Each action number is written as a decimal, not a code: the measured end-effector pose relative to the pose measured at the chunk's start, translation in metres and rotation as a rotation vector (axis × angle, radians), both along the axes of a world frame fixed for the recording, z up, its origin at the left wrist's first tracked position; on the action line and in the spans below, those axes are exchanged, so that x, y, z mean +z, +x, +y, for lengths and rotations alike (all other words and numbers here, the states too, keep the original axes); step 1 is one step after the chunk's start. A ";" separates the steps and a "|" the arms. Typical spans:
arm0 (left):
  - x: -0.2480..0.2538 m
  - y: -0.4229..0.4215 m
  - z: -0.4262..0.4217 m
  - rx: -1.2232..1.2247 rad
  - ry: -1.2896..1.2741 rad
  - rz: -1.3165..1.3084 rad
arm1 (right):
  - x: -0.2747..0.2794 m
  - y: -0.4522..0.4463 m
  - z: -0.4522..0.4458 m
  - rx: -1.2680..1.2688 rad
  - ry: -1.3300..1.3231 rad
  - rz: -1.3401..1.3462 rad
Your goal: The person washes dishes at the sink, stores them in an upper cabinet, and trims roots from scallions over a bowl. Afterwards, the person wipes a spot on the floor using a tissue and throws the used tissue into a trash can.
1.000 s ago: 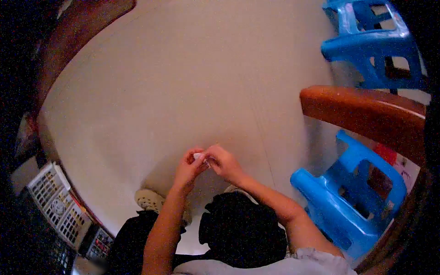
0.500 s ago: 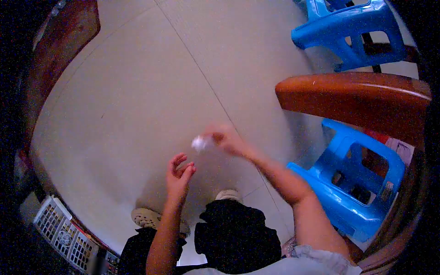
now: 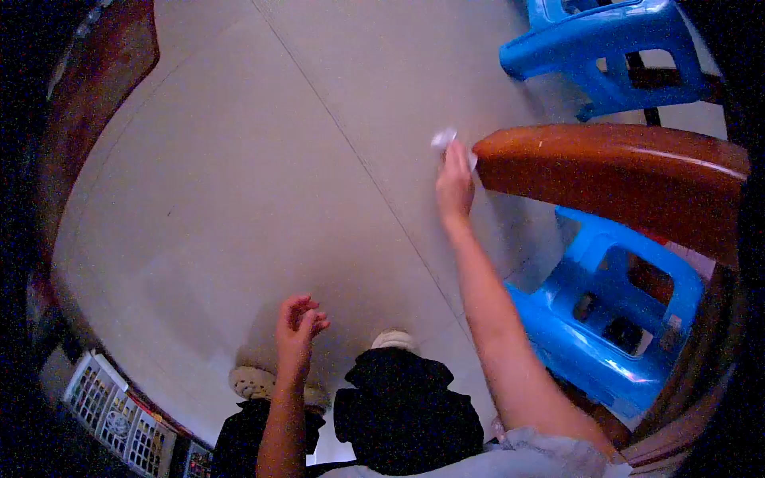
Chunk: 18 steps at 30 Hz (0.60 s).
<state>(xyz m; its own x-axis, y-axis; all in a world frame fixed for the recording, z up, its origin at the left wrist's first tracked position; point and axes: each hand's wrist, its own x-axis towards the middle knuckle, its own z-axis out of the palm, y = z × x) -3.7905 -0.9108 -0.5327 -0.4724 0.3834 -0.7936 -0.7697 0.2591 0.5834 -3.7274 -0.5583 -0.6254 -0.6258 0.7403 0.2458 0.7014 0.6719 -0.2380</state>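
In the head view, my right hand [image 3: 456, 185] is stretched forward with its fingers closed on a white crumpled tissue [image 3: 444, 139]. White bits of it stick out on both sides of the fingertips. The hand is right beside the rounded end of a glossy reddish-brown wooden piece [image 3: 606, 166]; I cannot tell whether the tissue touches the wood. Lower down, my left hand [image 3: 298, 331] hovers over the floor, empty, its fingers loosely bent and apart from the thumb.
Two blue plastic stools stand on the right, one [image 3: 613, 60] beyond the wooden piece and one [image 3: 606, 307] nearer me. Dark wooden furniture [image 3: 100, 95] curves along the left. A white lattice basket [image 3: 119, 422] sits at the lower left. Pale tiled floor [image 3: 239, 159] lies between.
My right hand has swung forward and to the right with the tissue, from mid-floor to the end of the wooden piece. My left hand has dropped back slightly toward me.
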 end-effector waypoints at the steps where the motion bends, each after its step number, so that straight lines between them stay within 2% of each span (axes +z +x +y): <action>1: 0.001 0.001 -0.001 0.000 0.009 0.000 | 0.001 0.024 -0.024 0.056 0.007 0.047; 3: 0.003 0.002 -0.002 -0.009 -0.018 -0.024 | 0.010 0.057 -0.061 0.087 -0.101 0.073; 6: -0.006 0.001 -0.003 -0.006 -0.029 0.006 | 0.028 0.064 -0.058 0.103 -0.149 0.111; 9: -0.006 -0.013 0.010 -0.030 -0.030 0.017 | 0.048 0.014 -0.006 0.124 0.110 0.131; 11: -0.002 -0.021 0.019 -0.064 -0.022 0.028 | 0.032 -0.021 0.033 0.172 0.151 0.135; 12: 0.008 -0.013 0.017 -0.068 -0.053 -0.006 | 0.023 -0.020 0.038 0.252 0.144 0.101; 15: 0.009 -0.019 0.020 -0.066 -0.026 -0.013 | -0.009 -0.003 0.035 0.287 0.090 0.159; 16: 0.010 -0.022 0.022 -0.070 -0.024 -0.015 | -0.010 0.009 0.032 0.283 0.092 0.156; 18: 0.011 -0.024 0.023 -0.046 -0.054 -0.023 | -0.002 0.052 0.014 0.108 -0.021 0.101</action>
<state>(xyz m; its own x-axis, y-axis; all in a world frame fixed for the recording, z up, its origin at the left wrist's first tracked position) -3.8142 -0.8878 -0.5219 -0.4367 0.3607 -0.8241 -0.7693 0.3252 0.5500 -3.6752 -0.5441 -0.6273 -0.6750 0.6755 0.2969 0.5970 0.7365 -0.3181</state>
